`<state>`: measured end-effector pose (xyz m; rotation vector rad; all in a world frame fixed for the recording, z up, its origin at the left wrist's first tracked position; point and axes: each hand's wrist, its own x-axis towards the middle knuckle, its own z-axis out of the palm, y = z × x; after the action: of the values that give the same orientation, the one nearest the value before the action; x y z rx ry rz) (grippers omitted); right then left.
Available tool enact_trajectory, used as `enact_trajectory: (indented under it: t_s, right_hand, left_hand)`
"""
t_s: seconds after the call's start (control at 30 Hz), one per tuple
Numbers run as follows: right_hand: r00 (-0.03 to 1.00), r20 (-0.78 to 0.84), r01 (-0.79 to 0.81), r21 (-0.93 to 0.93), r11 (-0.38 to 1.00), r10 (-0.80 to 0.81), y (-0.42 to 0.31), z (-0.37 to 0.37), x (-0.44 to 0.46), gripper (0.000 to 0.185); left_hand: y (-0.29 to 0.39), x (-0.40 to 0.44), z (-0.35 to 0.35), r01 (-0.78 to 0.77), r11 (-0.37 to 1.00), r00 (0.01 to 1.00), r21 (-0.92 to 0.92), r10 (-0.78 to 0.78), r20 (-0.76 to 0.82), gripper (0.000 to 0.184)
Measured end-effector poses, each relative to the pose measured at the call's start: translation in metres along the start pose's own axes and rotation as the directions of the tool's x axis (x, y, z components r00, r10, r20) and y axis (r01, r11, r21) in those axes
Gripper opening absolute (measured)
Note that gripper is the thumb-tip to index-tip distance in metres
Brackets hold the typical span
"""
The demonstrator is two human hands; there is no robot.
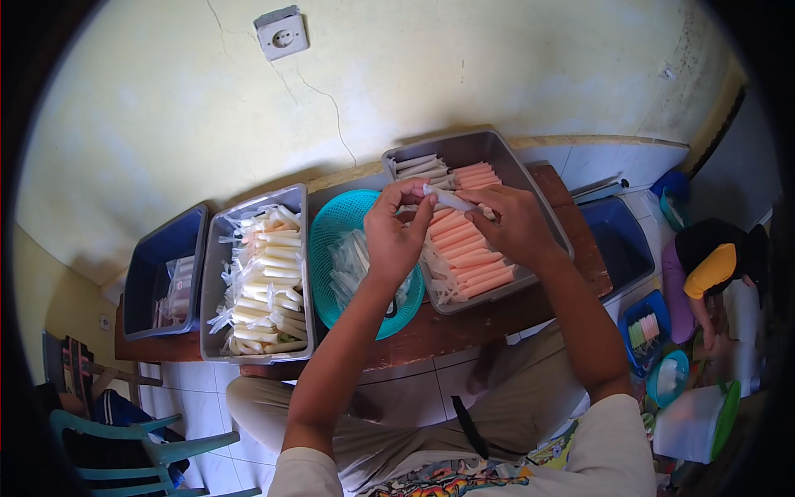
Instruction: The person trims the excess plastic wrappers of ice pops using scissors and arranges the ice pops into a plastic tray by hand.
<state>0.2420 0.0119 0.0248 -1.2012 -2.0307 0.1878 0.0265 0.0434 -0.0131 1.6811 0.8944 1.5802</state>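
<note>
My left hand (399, 224) pinches one end of a whitish wrapped stick (450, 199). The fingers of my right hand (509, 219) hold its other end. Both hands are above a grey bin (542, 203) with rows of pink wrapped sticks (468, 248) and some greyish-white ones (421, 168). Left of that bin stands a turquoise mesh basket (327, 286) containing clear plastic bags (352, 261). Farther left, another grey bin (217, 286) is full of pale yellow wrapped sticks (277, 269).
A dark blue bin (166, 240) stands at the left end of the wooden bench (397, 344). At lower left is a green plastic chair (157, 447). A person (716, 265) is low on the right, near blue tubs (617, 244) and a lidded container (687, 422).
</note>
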Motion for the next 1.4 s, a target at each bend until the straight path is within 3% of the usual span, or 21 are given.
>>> enact_trajectory:
  t_s: [0.07, 0.17, 0.37, 0.43, 0.6, 0.67, 0.77, 0.93, 1.0, 1.13, 1.4]
  right_hand:
    - [1.0, -0.015, -0.015, -0.024, 1.0, 0.015, 0.016, -0.007, -0.001, 0.028]
    - [0.998, -0.005, -0.059, -0.092, 0.994, 0.059, 0.038, -0.018, -0.004, 0.025]
    - [0.998, -0.017, -0.057, -0.276, 0.959, 0.055, 0.094, -0.019, -0.017, 0.02]
    - [0.997, -0.01, -0.077, -0.298, 0.951, 0.078, 0.109, -0.016, -0.022, 0.018]
    - [0.959, 0.041, -0.245, -0.386, 0.89, 0.282, 0.142, 0.006, -0.027, 0.017]
    - [0.961, 0.053, -0.22, -0.449, 0.866, 0.272, 0.148, 0.011, -0.027, 0.016]
    - [0.968, 0.084, -0.154, -0.545, 0.824, 0.236, 0.152, 0.02, -0.024, 0.016]
    - [0.972, 0.1, -0.097, -0.662, 0.743, 0.215, 0.153, 0.035, -0.024, 0.014]
    - [0.97, 0.13, -0.061, -0.694, 0.718, 0.208, 0.155, 0.039, -0.024, 0.016]
    - [0.961, 0.14, -0.078, -0.689, 0.721, 0.237, 0.161, 0.05, -0.027, 0.017]
    - [0.95, 0.185, -0.077, -0.642, 0.763, 0.251, 0.174, 0.06, -0.033, 0.018]
  left_hand:
    - [-0.005, 0.004, 0.014, -0.029, 1.0, 1.0, 0.001, 0.029, 0.012, 0.022]
    - [-0.012, 0.007, 0.034, 0.055, 0.998, 0.997, 0.011, -0.056, 0.054, 0.022]
    - [-0.045, 0.014, 0.069, 0.099, 0.968, 0.977, 0.23, -0.138, 0.16, 0.024]
    - [-0.058, 0.016, 0.08, 0.029, 0.927, 0.961, 0.373, -0.128, 0.245, 0.022]
    - [-0.094, 0.022, 0.104, 0.078, 0.886, 0.914, 0.457, -0.247, 0.322, 0.023]
    - [-0.107, 0.021, 0.111, 0.061, 0.879, 0.904, 0.473, -0.25, 0.348, 0.024]
    - [-0.116, 0.017, 0.113, -0.035, 0.84, 0.919, 0.542, -0.186, 0.347, 0.027]
    - [-0.105, 0.013, 0.109, -0.095, 0.762, 0.817, 0.641, -0.307, 0.487, 0.037]
    - [-0.105, 0.012, 0.105, -0.156, 0.751, 0.803, 0.642, -0.282, 0.525, 0.039]
    - [-0.108, 0.007, 0.104, -0.313, 0.696, 0.794, 0.647, -0.182, 0.58, 0.043]
    - [-0.119, 0.0, 0.107, -0.416, 0.602, 0.743, 0.682, -0.206, 0.636, 0.035]
